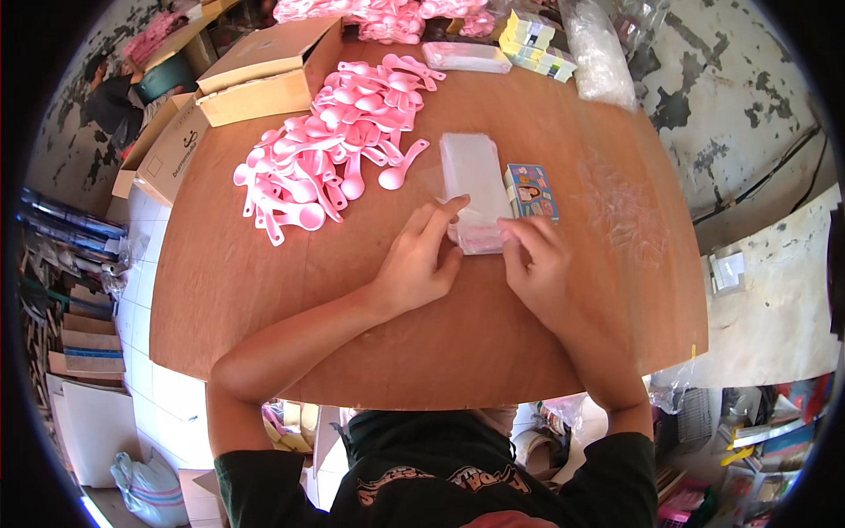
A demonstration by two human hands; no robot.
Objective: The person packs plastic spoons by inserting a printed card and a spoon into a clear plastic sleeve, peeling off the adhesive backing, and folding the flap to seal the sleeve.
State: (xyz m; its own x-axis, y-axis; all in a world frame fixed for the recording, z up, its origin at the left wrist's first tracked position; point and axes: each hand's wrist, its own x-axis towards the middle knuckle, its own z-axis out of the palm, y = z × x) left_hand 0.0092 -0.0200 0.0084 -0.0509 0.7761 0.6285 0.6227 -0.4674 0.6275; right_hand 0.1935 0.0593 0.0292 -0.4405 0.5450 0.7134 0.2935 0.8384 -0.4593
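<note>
A stack of clear plastic bags (471, 167) lies lengthwise in front of me on the wooden table. My left hand (422, 251) is at its lower left edge, index finger reaching over the bags and thumb held apart, with nothing visible in it. At the lower right corner of the stack, my right hand (537, 260) has thumb and fingers curled together; whatever they may pinch is too small to make out. Touching or close beside the stack is a small pile of blue printed cards (531, 189). Pink plastic measuring spoons (343, 132) form a heap to the left.
Loose clear plastic bags (625, 211) lie at the right. Along the far side are a cardboard box (264, 75), another bag stack (466, 57), banded yellow bundles (537, 44) and a plastic roll (598, 57). A person (114, 101) sits beyond the table at far left.
</note>
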